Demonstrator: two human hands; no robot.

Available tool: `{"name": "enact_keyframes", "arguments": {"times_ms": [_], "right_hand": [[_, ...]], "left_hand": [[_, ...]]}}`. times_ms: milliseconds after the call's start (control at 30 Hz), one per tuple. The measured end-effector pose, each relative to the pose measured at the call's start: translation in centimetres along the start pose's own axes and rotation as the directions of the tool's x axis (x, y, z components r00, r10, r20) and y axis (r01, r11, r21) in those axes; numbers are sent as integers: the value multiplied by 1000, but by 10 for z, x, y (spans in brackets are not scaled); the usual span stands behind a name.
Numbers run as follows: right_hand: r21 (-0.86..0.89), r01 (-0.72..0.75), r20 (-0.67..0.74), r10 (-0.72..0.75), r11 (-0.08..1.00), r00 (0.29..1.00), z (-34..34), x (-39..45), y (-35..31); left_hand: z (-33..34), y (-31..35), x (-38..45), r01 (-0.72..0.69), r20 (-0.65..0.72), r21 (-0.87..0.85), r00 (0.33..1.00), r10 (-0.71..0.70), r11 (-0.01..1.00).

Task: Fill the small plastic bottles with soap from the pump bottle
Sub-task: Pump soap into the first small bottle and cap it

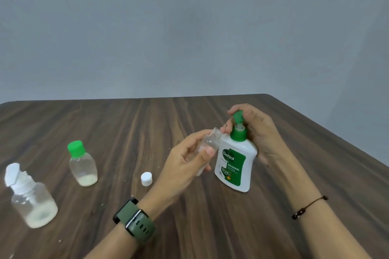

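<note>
A white pump bottle with a green pump head and green label stands on the wooden table, right of centre. My right hand wraps around its back, fingers over the green pump head. My left hand holds a small clear open bottle, tilted, its mouth just below the pump nozzle. A small white cap lies on the table left of my left wrist.
A small clear bottle with a green cap stands at the left with a little white soap inside. Nearer, at the far left, a clear bottle with an open white flip lid also holds some soap.
</note>
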State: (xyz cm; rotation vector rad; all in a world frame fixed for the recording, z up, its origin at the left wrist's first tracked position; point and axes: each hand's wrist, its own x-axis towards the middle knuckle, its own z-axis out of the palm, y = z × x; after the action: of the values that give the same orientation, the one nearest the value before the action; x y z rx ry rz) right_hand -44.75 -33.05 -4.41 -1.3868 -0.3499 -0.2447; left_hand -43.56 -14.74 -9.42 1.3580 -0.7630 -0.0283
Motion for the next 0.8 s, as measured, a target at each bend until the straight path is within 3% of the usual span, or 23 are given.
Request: {"name": "enact_keyframes", "arguments": {"times_ms": [133, 400, 567, 800], "right_hand": [[60, 66, -48, -63, 996, 997, 17, 4, 10], [-108, 147, -78, -156, 983, 985, 42, 5, 22], [16, 138, -186, -132, 990, 974, 53, 12, 29], [-45, 131, -49, -133, 990, 990, 69, 23, 31]], "left_hand": [[-1, -1, 2, -1, -25, 15, 1000, 2, 1000], [-15, 2, -4, -61, -145, 63, 987, 70, 996], [-21, 5, -8, -99, -183, 24, 978, 101, 995], [-34, 10, -10, -151, -266, 67, 950, 164, 986]]}}
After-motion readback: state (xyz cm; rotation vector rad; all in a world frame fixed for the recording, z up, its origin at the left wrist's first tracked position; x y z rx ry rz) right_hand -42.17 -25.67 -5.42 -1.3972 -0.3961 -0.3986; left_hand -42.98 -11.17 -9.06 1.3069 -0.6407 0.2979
